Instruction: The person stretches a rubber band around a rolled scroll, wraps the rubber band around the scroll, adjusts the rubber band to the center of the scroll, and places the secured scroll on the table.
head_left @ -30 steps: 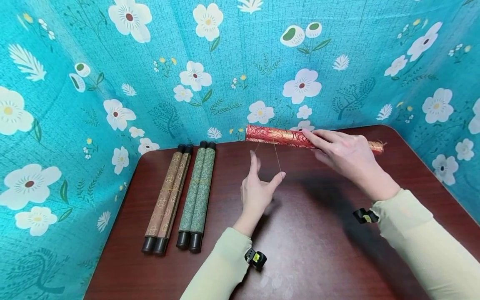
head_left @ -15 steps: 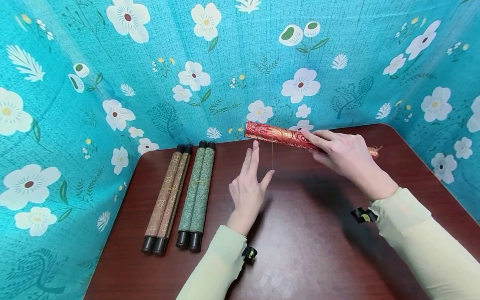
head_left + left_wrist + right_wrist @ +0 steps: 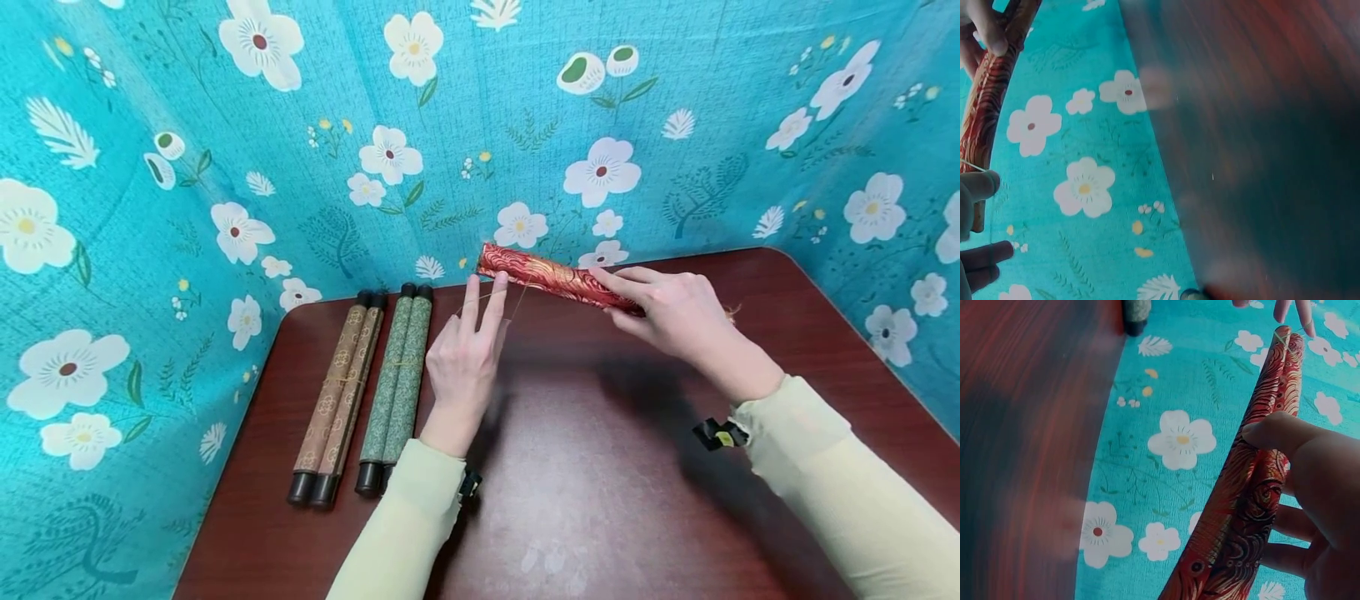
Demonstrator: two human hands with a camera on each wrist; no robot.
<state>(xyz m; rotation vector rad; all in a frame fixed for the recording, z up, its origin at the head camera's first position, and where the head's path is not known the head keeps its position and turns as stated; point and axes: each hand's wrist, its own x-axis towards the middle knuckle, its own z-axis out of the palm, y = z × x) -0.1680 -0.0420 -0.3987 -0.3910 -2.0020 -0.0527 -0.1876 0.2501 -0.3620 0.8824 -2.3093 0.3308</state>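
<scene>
Up off the table, a red scroll with gold swirls (image 3: 551, 273) tilts down toward the right; the right wrist view shows it as two rolls side by side (image 3: 1254, 487). My right hand (image 3: 675, 312) grips it toward its right end, thumb across the rolls (image 3: 1272, 431). At the other end is my left hand (image 3: 461, 354), index and middle fingers extended at the scroll's tip. A thin, pale elastic cord (image 3: 519, 302) stretches from the scroll to these fingers. In the head view, the left thumb is mostly hidden behind the hand.
To the left on the dark reddish table (image 3: 570, 500) lie a brown scroll (image 3: 330, 400) and a green scroll (image 3: 405, 350), each a pair of rolls with black end knobs. A teal flowered cloth (image 3: 450, 167) hangs behind the table's back and side edges.
The left hand has moved left and turned so its back faces up, the cord now drawn toward the scroll's left end. The scroll has shifted slightly left and tilts more.
</scene>
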